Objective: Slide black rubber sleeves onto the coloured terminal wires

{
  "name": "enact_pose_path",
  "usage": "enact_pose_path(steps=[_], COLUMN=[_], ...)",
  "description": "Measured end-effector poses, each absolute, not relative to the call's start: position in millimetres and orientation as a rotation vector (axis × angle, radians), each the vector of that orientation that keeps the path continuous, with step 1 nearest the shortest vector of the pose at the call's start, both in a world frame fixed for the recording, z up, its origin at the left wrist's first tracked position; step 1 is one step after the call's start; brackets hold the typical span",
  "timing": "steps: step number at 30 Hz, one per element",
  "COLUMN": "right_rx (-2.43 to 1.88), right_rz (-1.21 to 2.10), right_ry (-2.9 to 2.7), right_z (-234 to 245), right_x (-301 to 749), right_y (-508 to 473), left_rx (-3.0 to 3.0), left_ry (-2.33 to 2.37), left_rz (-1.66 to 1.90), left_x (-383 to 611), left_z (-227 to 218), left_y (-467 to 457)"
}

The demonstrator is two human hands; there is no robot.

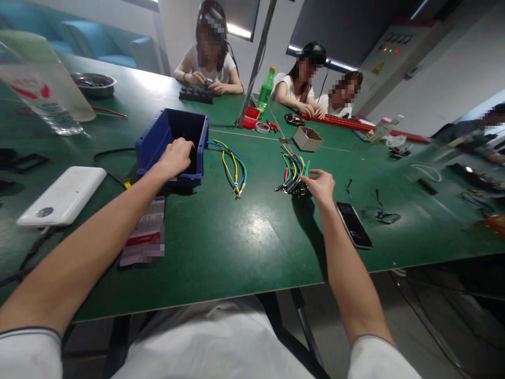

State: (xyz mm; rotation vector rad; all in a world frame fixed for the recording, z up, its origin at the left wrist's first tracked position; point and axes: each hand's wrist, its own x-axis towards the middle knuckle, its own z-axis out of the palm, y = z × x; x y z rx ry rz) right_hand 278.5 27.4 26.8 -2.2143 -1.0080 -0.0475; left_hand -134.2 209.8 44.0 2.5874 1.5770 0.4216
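My left hand [177, 157] reaches into a blue plastic bin [148, 145] on the left side of the table. Its fingertips are hidden inside, so what they touch cannot be made out. My right hand [321, 185] is at the right edge of a bundle of short cables [292, 171], its fingers closed on a cable there. These cables are yellow, green, blue and black, with ring terminals at their near ends. Between the two hands lies a smaller group of yellow, green and blue cables [235, 166], its far ends beside the bin.
Near my right forearm lies a phone [354, 225]. A white power bank [63, 196] and a printed packet [144, 234] lie at left. Beyond the cables stand a cardboard box [307, 139], a red container [250, 118], a green bottle [266, 92] and a metal pole. Several people sit across the table.
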Motion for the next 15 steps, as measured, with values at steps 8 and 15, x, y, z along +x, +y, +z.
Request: enact_pose_path(steps=[8, 15], right_rx=[-2.209, -1.861], right_rz=[-0.114, -0.354], right_ry=[-1.067, -1.165], right_z=[35.3, 45.9], right_x=[261.4, 215.0], right_y=[23.5, 19.2], left_rx=[2.588, 2.715], left_ry=[1.665, 0.995], left_rz=[0.824, 1.07], left_x=[-145.2, -127.9], left_z=[92.4, 109.9], left_y=[183.9, 82.6])
